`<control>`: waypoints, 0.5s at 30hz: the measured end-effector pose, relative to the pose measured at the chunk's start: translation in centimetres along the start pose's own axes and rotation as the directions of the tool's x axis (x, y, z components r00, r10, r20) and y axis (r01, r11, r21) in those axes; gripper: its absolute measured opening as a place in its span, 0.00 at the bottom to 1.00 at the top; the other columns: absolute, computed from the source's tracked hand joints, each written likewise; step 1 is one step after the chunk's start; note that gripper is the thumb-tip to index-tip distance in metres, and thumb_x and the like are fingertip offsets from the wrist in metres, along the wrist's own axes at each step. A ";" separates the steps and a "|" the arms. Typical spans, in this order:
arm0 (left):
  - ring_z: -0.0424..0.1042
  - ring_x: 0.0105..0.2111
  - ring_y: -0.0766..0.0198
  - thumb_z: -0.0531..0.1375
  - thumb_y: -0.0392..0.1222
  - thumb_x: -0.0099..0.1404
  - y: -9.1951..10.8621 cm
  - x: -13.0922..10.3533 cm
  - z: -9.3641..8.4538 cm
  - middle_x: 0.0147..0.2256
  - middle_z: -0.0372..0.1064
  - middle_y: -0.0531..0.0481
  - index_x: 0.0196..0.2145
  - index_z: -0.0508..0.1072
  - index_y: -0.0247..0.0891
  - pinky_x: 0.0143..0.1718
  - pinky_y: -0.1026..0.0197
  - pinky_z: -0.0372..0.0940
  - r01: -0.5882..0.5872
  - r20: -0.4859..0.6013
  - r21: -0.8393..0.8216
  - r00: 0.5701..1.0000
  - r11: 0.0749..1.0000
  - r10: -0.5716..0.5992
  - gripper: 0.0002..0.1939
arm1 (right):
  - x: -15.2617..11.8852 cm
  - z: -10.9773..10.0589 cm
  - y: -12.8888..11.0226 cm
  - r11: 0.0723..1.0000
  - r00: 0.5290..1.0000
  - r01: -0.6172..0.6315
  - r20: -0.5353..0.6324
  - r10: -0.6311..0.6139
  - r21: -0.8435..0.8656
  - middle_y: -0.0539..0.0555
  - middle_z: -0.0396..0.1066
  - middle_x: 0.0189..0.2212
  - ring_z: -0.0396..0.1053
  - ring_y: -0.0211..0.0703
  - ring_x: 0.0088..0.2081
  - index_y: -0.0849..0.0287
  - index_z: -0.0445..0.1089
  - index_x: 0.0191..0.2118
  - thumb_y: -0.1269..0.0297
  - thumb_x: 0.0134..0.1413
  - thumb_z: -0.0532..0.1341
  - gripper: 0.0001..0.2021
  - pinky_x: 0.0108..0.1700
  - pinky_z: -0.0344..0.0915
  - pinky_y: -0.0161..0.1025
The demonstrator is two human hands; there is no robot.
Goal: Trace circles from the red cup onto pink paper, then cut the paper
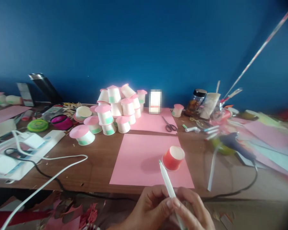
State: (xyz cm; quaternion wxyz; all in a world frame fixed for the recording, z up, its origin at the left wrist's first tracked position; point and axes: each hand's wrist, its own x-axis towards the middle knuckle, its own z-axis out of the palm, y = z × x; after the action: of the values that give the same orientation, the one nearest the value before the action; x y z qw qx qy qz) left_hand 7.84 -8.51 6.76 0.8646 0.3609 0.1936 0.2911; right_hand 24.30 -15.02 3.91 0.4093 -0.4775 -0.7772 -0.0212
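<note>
A white marker (167,182) with a green tip points up and away from me, uncapped. Both hands meet on it at the table's front edge: the thumb of my left hand (147,207) presses on its barrel, and the fingers of my right hand (194,209) close round it from the other side. Just beyond the tip, a red-orange paper cup (173,158) stands on a pink paper sheet (136,159), its pale round end upward. Whether the tip touches the cup I cannot tell.
Several white cups (128,106) with pink paper tops are piled at the back. Scissors (170,126) lie on another pink sheet. On the right is a glue gun (237,145) with its cord; on the left, a white cable (62,169) crosses near a power strip (48,143).
</note>
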 end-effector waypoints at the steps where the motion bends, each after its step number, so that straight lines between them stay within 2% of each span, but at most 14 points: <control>1: 0.65 0.28 0.68 0.63 0.51 0.58 0.0 0.0 0.1 0.27 0.67 0.49 0.31 0.74 0.33 0.34 0.64 0.58 0.028 -0.019 0.016 0.999 0.999 -0.028 0.15 | 0.4 0.0 -0.3 1.000 1.000 -0.011 -0.013 0.011 -0.008 0.59 0.71 0.44 0.74 0.49 0.41 0.46 0.60 0.61 0.64 0.56 0.62 0.27 0.34 0.75 0.39; 4: 0.63 0.28 0.69 0.63 0.51 0.59 -0.2 0.1 0.0 0.26 0.65 0.50 0.30 0.72 0.33 0.31 0.66 0.56 0.061 -0.028 0.050 0.998 0.997 -0.059 0.15 | 1.2 0.4 -0.7 0.999 0.995 0.003 -0.099 0.000 0.034 0.60 0.69 0.44 0.73 0.50 0.42 0.50 0.57 0.63 0.60 0.56 0.62 0.29 0.36 0.74 0.40; 5: 0.61 0.26 0.71 0.62 0.51 0.60 -0.2 0.2 -0.3 0.25 0.63 0.52 0.29 0.71 0.34 0.30 0.66 0.55 0.048 -0.048 0.054 0.998 0.997 -0.045 0.15 | 1.3 0.5 -0.7 0.998 0.992 -0.032 -0.121 0.039 0.059 0.61 0.69 0.44 0.72 0.50 0.43 0.52 0.57 0.63 0.60 0.56 0.62 0.29 0.37 0.74 0.41; 7: 0.56 0.24 0.73 0.60 0.51 0.62 -0.3 0.4 -0.8 0.22 0.59 0.56 0.28 0.70 0.35 0.28 0.67 0.52 0.009 -0.137 0.088 0.991 0.996 0.003 0.15 | 1.5 0.8 -0.6 0.967 0.970 -0.178 -0.135 0.204 0.184 0.62 0.69 0.46 0.72 0.51 0.44 0.53 0.57 0.62 0.62 0.56 0.62 0.28 0.41 0.74 0.44; 9: 0.54 0.24 0.72 0.58 0.51 0.63 -0.1 0.6 -1.2 0.22 0.56 0.57 0.27 0.68 0.35 0.28 0.66 0.51 -0.027 -0.236 0.172 0.969 0.985 0.068 0.16 | 1.6 1.0 -0.3 0.835 0.904 -0.354 -0.076 0.421 0.421 0.62 0.69 0.47 0.72 0.51 0.44 0.53 0.56 0.62 0.61 0.57 0.62 0.28 0.41 0.74 0.46; 11: 0.53 0.25 0.72 0.58 0.52 0.63 0.1 0.9 -1.4 0.22 0.56 0.57 0.25 0.67 0.35 0.29 0.66 0.50 -0.035 -0.286 0.227 0.953 0.973 0.101 0.17 | 1.7 1.2 0.0 0.641 0.836 -0.421 -0.001 0.549 0.641 0.62 0.69 0.47 0.73 0.50 0.43 0.53 0.56 0.61 0.57 0.56 0.62 0.29 0.38 0.75 0.44; 13: 0.52 0.24 0.71 0.58 0.52 0.63 0.3 1.1 -1.3 0.21 0.56 0.56 0.23 0.64 0.36 0.28 0.65 0.50 -0.028 -0.315 0.215 0.944 0.976 0.096 0.19 | 1.7 1.4 0.3 0.516 0.804 -0.414 0.035 0.593 0.750 0.61 0.70 0.46 0.73 0.49 0.42 0.51 0.57 0.61 0.57 0.55 0.63 0.29 0.36 0.76 0.43; 15: 0.52 0.24 0.71 0.59 0.52 0.63 0.4 1.3 -1.3 0.21 0.56 0.56 0.22 0.63 0.36 0.28 0.65 0.50 -0.018 -0.337 0.186 0.938 0.982 0.081 0.19 | 1.8 1.6 0.5 0.476 0.796 -0.409 0.049 0.603 0.779 0.61 0.70 0.45 0.73 0.48 0.42 0.50 0.59 0.60 0.60 0.55 0.64 0.27 0.37 0.75 0.42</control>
State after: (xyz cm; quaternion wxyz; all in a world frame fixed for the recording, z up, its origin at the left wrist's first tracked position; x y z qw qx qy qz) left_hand 7.94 -6.82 6.06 0.7739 0.3861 0.3575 0.3526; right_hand 23.28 -12.77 3.80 0.6444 -0.4643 -0.4805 0.3719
